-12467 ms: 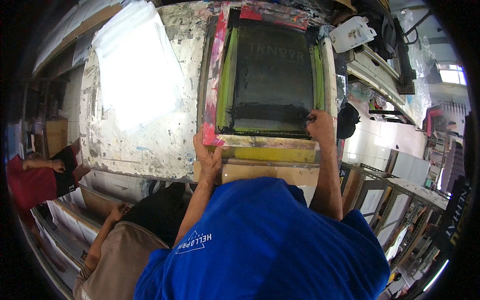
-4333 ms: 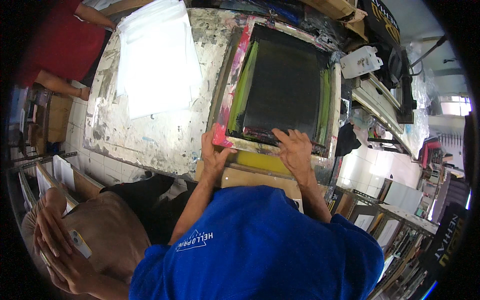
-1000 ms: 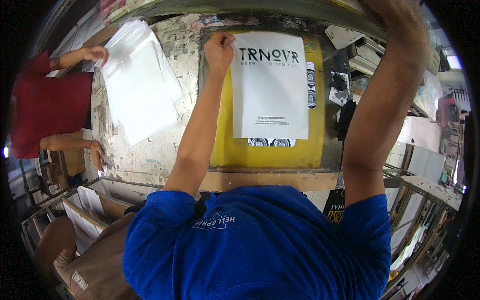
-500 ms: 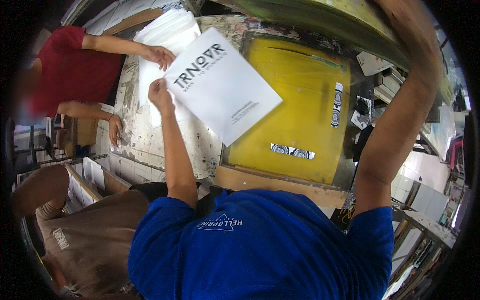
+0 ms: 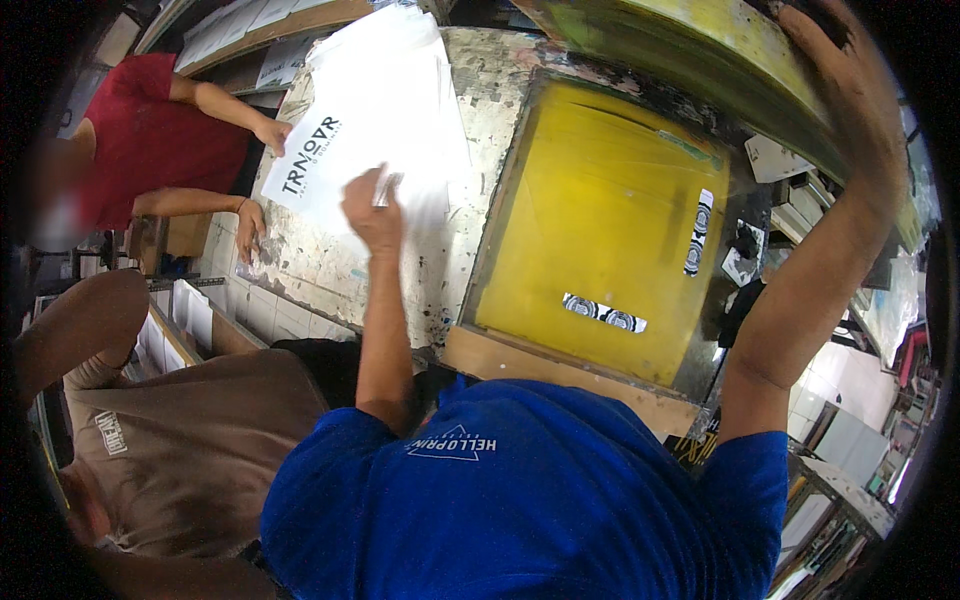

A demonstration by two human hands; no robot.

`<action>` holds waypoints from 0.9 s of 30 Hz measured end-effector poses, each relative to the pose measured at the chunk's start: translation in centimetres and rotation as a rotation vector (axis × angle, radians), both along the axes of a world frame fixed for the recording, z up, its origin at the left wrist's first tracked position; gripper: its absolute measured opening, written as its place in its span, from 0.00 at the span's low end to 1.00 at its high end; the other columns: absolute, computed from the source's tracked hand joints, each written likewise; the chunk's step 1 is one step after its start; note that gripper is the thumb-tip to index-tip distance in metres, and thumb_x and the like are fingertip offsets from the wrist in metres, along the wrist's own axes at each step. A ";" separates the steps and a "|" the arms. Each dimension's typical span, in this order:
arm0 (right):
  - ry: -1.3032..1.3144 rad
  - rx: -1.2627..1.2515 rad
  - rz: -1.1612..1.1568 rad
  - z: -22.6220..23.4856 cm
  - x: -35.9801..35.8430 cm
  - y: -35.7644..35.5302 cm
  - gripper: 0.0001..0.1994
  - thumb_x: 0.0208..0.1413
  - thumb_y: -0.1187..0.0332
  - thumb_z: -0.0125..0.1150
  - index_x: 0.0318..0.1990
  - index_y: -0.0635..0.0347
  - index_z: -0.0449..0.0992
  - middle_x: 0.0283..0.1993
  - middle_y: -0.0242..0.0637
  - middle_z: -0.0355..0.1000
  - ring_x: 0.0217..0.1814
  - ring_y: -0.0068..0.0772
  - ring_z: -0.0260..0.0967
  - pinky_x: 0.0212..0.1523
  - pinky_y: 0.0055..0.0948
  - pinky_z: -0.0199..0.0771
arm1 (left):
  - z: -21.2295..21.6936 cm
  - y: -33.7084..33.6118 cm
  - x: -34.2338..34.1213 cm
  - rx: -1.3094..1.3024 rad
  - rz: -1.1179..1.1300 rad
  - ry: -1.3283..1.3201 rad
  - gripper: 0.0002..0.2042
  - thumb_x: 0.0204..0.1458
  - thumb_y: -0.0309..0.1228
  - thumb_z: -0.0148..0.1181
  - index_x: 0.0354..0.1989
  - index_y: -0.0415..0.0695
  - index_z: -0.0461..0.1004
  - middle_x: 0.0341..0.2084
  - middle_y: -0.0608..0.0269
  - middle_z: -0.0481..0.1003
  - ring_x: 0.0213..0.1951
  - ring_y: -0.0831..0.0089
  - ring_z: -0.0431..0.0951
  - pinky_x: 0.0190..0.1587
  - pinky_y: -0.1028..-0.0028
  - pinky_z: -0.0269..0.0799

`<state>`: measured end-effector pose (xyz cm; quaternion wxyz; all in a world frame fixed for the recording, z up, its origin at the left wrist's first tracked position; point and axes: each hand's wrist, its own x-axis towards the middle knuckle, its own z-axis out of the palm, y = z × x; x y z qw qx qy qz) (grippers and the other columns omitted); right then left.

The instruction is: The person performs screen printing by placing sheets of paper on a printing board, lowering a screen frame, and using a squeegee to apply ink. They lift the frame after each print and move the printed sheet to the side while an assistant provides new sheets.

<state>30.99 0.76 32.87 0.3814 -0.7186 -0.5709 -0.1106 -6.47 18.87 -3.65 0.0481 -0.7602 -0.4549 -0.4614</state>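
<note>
My left hand (image 5: 374,212) hovers over a fanned pile of white sheets (image 5: 385,85), its fingers curled and smeared by motion. Whether a sheet is between them cannot be made out. Beside it, a white sheet with dark printed lettering (image 5: 305,160) lies at the pile's left edge, where a co-worker's hand (image 5: 272,134) grips it. My right hand (image 5: 835,55), raised at the upper right, grips the edge of a tilted-up, yellow-green stained screen printing frame (image 5: 680,60). Under that frame lies a flat yellow panel (image 5: 590,210) bearing two black-and-white strips.
A wooden strip (image 5: 560,375) runs along the panel's near edge. The co-worker's other hand (image 5: 250,230) rests on the paint-worn table (image 5: 470,150). Close on my left is a person in a brown shirt (image 5: 200,440). Racks with boards (image 5: 830,510) stand to the right.
The printed sheet has gone from above the yellow panel to the pile, and my left hand has let go of it. The co-worker now holds it. My right hand stays on the frame.
</note>
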 end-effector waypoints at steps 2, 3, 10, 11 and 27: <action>0.085 -0.075 0.020 1.2 -0.4 0.2 0.21 0.52 0.70 0.63 0.54 0.67 0.80 0.46 0.47 0.79 0.45 0.37 0.76 0.52 0.31 0.76 | -2.2 -2.1 2.1 -0.121 0.000 0.130 0.15 0.50 0.35 0.72 0.47 0.50 0.84 0.44 0.60 0.80 0.45 0.61 0.77 0.47 0.60 0.68; 0.113 -0.121 0.054 1.6 -0.1 0.3 0.21 0.51 0.70 0.63 0.54 0.68 0.80 0.44 0.47 0.80 0.43 0.36 0.76 0.51 0.31 0.77 | -4.0 -2.7 2.4 -0.218 0.079 0.188 0.15 0.49 0.35 0.73 0.46 0.51 0.85 0.45 0.60 0.78 0.44 0.59 0.76 0.47 0.59 0.68; -0.126 0.041 0.213 0.1 1.8 0.5 0.23 0.50 0.69 0.62 0.53 0.72 0.80 0.43 0.47 0.83 0.38 0.33 0.77 0.46 0.29 0.78 | -5.0 -2.0 3.3 -0.532 0.112 -0.163 0.06 0.47 0.31 0.74 0.32 0.45 0.86 0.37 0.63 0.78 0.37 0.66 0.77 0.41 0.65 0.72; -0.112 0.009 0.198 0.3 1.7 0.4 0.23 0.50 0.68 0.62 0.53 0.72 0.80 0.43 0.47 0.83 0.39 0.33 0.77 0.46 0.29 0.78 | -4.4 -1.7 3.6 -0.584 0.107 -0.283 0.04 0.47 0.30 0.73 0.30 0.45 0.86 0.37 0.63 0.78 0.37 0.67 0.77 0.41 0.65 0.71; -0.333 0.093 -0.027 -1.0 2.3 0.6 0.20 0.54 0.62 0.64 0.51 0.66 0.82 0.40 0.48 0.83 0.38 0.37 0.78 0.45 0.31 0.77 | -4.8 -10.7 14.2 -0.528 -0.606 0.503 0.32 0.55 0.53 0.63 0.67 0.55 0.71 0.73 0.55 0.59 0.74 0.38 0.51 0.71 0.35 0.44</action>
